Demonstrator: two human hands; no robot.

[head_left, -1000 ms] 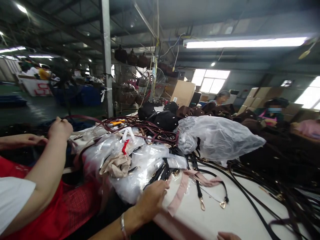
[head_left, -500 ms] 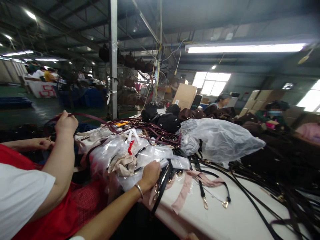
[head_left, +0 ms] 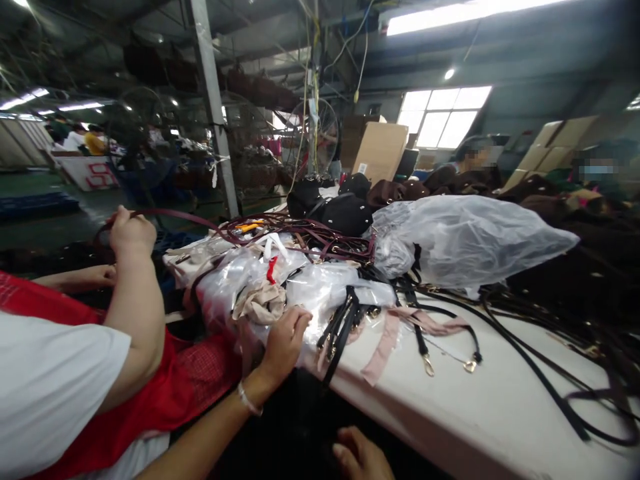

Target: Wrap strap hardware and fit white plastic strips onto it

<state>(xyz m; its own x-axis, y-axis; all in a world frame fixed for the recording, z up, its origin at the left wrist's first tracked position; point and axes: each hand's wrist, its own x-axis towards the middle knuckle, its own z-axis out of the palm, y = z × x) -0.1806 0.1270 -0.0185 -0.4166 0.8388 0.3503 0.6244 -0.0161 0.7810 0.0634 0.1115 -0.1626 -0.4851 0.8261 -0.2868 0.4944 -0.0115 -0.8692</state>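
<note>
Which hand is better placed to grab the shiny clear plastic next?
Probably the left hand: it is close by the clear plastic, while the right hand shows at the picture's bottom edge, farther away.

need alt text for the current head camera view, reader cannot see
The wearer's left hand is beside clear plastic bags and black straps on a white table; the right hand is low, in front of the table's near edge. At left, a co-worker's hand holds a dark red strap.
</note>
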